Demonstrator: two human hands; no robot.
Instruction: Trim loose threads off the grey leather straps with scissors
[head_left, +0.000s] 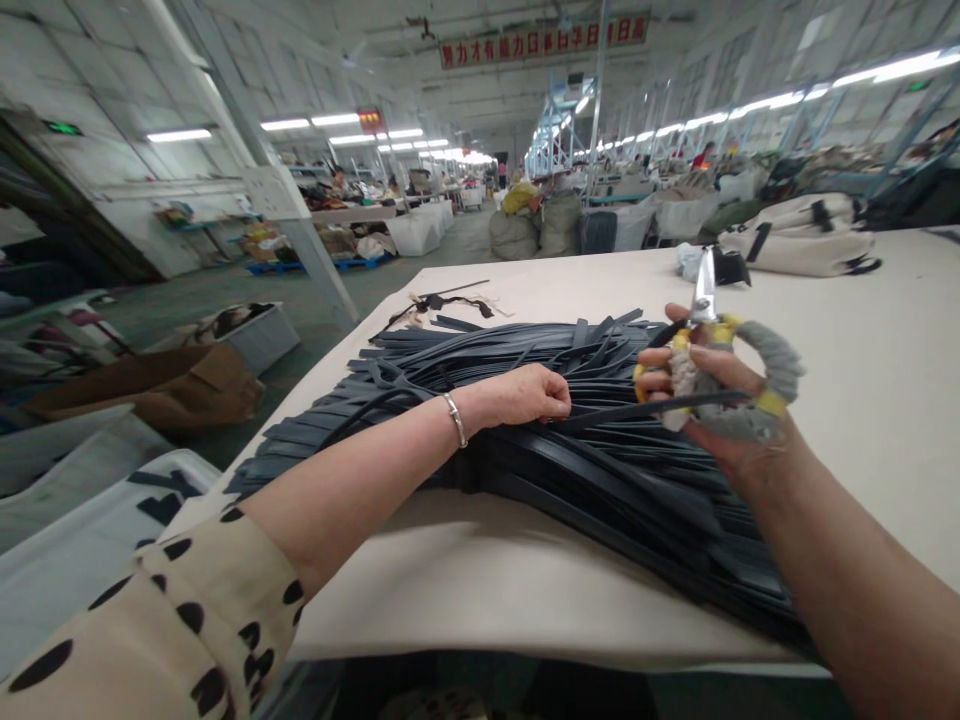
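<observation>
A large bundle of long dark strips (540, 470) lies across the pale table in front of me. Over its middle, my left hand (536, 393) is closed, with a dark strip (622, 410) running from beside its fingers toward the right. My right hand (712, 390) holds a pair of scissors (705, 290), blades pointing up and away. Grey and yellow wrapping covers the scissor handles. That same strip passes in front of the right hand, near the lower handle; whether the right fingers also grip it, I cannot tell.
Loose black scraps (450, 302) lie at the far left of the table (862, 400). A folded beige cloth item (802, 235) with black straps sits at the back right. On the left stand a cardboard box (150, 385), a white bin (180, 480) and a metal post (300, 225).
</observation>
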